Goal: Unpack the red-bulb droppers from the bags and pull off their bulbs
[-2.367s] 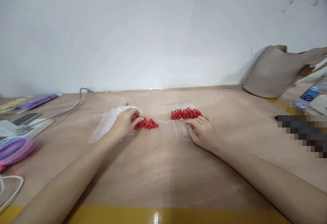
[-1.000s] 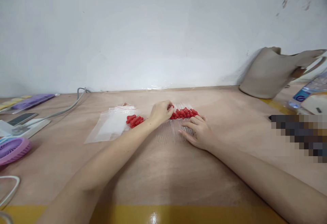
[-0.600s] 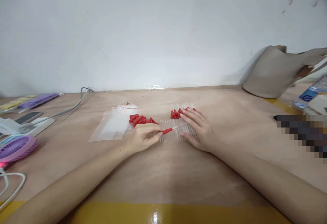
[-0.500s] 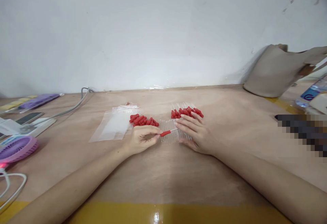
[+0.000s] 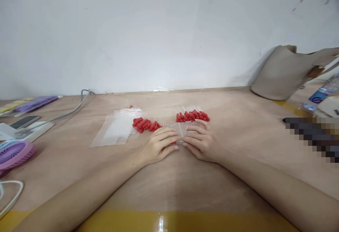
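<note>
Several clear thin glass tubes (image 5: pixel 182 128) lie side by side on the table between my two hands. My left hand (image 5: pixel 162 144) is closed over the red rubber bulb (image 5: pixel 174 142) of a dropper, and most of the bulb is hidden under its fingers. My right hand (image 5: pixel 202 141) curls over the tubes, its fingertips at the clear end of the same dropper. A pile of loose red bulbs (image 5: pixel 145 124) lies just beyond my left hand. Beyond my right hand is a row of droppers with red bulbs (image 5: pixel 192 115), their clear tubes pointing to the wall.
Clear zip bags (image 5: pixel 113 128) lie to the left of the bulbs. Further left are a purple fan (image 5: pixel 17 156), a phone (image 5: pixel 25 122) and a grey cable (image 5: pixel 71 112). On the right stand a beige bag (image 5: pixel 278 73) and a plastic bottle (image 5: pixel 321 94).
My left hand has moved slightly right and turned its fingers down over the red bulb. The dropper is lower, and my right hand's fingers have drawn back and curled more.
</note>
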Demonstrator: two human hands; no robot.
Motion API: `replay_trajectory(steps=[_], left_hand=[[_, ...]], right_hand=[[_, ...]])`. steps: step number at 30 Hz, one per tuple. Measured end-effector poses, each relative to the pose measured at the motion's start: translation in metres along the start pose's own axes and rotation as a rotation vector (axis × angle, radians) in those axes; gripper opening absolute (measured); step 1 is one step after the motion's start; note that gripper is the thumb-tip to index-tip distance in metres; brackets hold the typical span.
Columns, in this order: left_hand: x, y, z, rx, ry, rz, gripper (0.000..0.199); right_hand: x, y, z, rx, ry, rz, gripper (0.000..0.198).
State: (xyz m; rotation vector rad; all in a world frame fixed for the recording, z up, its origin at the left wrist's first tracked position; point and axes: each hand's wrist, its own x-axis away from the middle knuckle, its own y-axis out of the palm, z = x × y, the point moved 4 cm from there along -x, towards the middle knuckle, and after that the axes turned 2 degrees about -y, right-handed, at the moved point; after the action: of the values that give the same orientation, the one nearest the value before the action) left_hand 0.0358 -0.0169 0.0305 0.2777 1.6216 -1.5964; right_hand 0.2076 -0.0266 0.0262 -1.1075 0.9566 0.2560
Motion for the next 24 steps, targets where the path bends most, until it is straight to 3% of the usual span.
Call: replay_trajectory(steps=[9, 16, 24], left_hand=[[0.003, 0.005, 0.004, -0.129, 0.127, 0.064, 0.022], [-0.001, 0.006, 0.01, -0.242, 0.189, 0.043, 0.019], [0.003, 0.003, 0.011, -0.18, 0.149, -0.028, 0.014]], right_hand=[[-0.006, 0.005, -0.004, 0.005, 0.063, -0.053, 0.017], [-0.002, 0.01, -0.007, -0.11, -0.052, 0.012, 0.014], [-0.002, 0.005, -0.01, -0.082, -0.133, -0.01, 0.012]])
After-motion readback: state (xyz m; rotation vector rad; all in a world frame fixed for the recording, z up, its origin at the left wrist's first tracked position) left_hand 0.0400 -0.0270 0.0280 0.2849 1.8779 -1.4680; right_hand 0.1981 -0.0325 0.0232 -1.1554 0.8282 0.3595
